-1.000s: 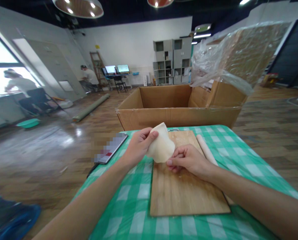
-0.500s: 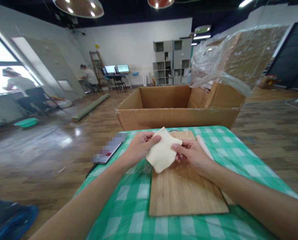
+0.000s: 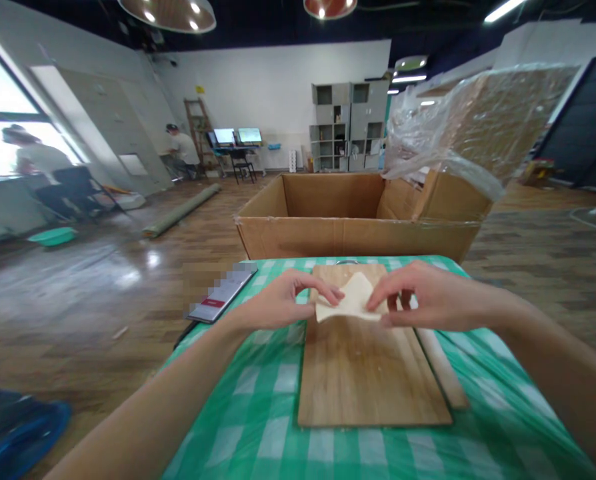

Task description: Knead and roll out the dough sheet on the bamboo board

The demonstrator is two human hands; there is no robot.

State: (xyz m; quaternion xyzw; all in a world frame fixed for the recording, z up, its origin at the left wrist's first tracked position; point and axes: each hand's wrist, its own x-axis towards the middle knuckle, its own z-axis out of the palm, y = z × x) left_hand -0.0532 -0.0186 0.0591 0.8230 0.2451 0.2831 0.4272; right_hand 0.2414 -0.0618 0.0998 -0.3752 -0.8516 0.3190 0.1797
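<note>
Cream thin sheet (image 3: 352,305), pinched by left hand (image 3: 283,301) and right hand (image 3: 431,297), has tipped flatter, seemingly levelling over brown rectangular wooden board (image 3: 371,380), lower centre.

Can't read any text here tbh. The phone-looking device (image 3: 221,297) on the table (image 3: 278,380) is partly pixelated, and its red patch (image 3: 212,303) is just a blur. Both monitors (image 3: 249,136) at the back are lit but way too small to make out, same with that little yellow patch (image 3: 199,89) on the wall (image 3: 268,80).

Bare forearms (image 3: 163,397) taper to a bare left hand (image 3: 278,299) and bare right hand (image 3: 438,293) with slim fingers (image 3: 321,287).
</note>
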